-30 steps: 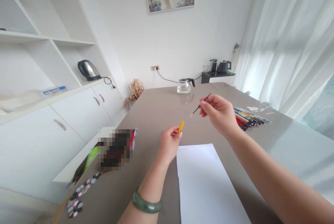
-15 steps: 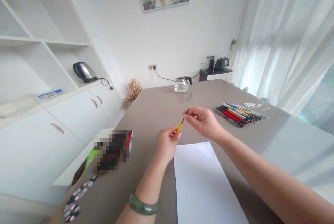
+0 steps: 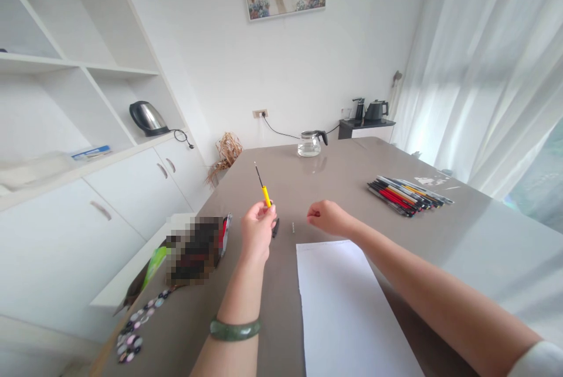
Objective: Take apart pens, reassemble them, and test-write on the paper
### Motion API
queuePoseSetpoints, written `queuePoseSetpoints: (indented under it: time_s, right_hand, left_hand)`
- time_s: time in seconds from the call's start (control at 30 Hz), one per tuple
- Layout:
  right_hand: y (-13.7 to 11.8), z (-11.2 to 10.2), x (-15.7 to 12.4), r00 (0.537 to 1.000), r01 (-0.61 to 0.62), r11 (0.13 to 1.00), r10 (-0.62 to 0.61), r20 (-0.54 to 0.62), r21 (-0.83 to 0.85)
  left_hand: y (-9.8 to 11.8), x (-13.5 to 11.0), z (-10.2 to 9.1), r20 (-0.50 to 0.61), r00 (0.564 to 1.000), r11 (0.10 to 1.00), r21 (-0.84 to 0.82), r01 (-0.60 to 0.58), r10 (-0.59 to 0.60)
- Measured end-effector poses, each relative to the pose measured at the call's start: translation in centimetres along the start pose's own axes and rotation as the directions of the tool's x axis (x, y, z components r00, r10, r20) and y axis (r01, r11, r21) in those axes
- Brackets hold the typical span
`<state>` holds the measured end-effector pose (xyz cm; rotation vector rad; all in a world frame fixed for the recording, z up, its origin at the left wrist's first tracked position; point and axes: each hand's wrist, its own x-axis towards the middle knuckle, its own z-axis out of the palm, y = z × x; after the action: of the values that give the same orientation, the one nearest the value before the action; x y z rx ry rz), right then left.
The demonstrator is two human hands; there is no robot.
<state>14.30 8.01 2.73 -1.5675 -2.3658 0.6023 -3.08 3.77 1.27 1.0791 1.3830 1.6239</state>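
Upright in my left hand (image 3: 258, 227) is a yellow pen barrel (image 3: 266, 196), pinched between thumb and fingers. A thin dark refill (image 3: 258, 175) sticks up out of its top, tilted to the left. My right hand (image 3: 329, 217) is closed just above the table, fingers curled in; whether it holds anything small is hidden. Between the hands lies a small metal spring (image 3: 293, 227) on the table. A black pen part (image 3: 275, 228) rests beside my left fingers. Below my right hand is a white sheet of paper (image 3: 352, 306).
Several pens (image 3: 409, 195) lie in a pile at the right of the brown table (image 3: 281, 175). A glass pot (image 3: 310, 145) with clear liquid stands at the far edge. To the left are a blurred dark pouch (image 3: 196, 251) and a bead string (image 3: 132, 339).
My left hand has moved left with the pen barrel. My right hand has let go of the refill tip and dropped lower. The spring and black part now show on the table.
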Motion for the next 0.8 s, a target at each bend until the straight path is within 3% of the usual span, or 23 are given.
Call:
queuePoseSetpoints:
  time_s: [0.2, 0.4, 0.6, 0.73, 0.8]
  right_hand:
    - [-2.4, 3.6, 2.9, 0.997, -0.061, 0.987, 0.066, 0.028, -0.146]
    - [-3.4, 4.3, 3.4, 0.998, -0.01, 0.981, 0.023, 0.062, -0.194]
    - [-2.6, 2.8, 2.3, 0.998, 0.053, 0.99, -0.05, 0.022, -0.129]
    - [-0.8, 0.1, 1.3, 0.995, 0.04, 0.998, -0.044, -0.093, -0.037]
    - [0.0, -1.6, 0.5, 0.981, 0.066, 0.992, -0.044, -0.191, 0.11]
  left_hand:
    - [-0.1, 0.2, -0.2, -0.023, 1.0, 1.0, 0.003, 0.003, -0.002]
    - [-0.3, 0.2, -0.1, -0.019, 1.0, 1.0, 0.027, -0.001, 0.001]
    - [-0.9, 0.1, 0.2, 0.02, 0.999, 0.993, 0.11, -0.034, 0.032]
    - [-1.4, -0.3, 0.9, 0.086, 0.995, 0.986, 0.153, -0.059, 0.046]
    - [-1.6, -0.7, 1.5, 0.129, 0.99, 0.981, 0.176, -0.082, 0.06]
